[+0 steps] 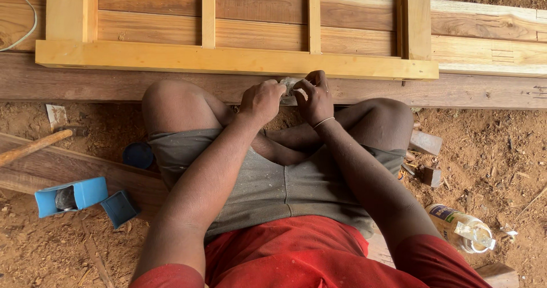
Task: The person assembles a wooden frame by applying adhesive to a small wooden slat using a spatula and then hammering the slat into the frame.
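Both hands pinch a small pale grey scrap at the lower rail of a yellow wooden frame.

The left hand (261, 101) and right hand (314, 98) close their fingers on the small crumpled grey piece (289, 88), held just below the long yellow wooden frame (228, 60), whose long axis runs left to right; the scrap's own direction cannot be told. Well below the frame to the left lies an open blue box (71, 195); to the right, a clear plastic bottle (464, 229) lies on its side.
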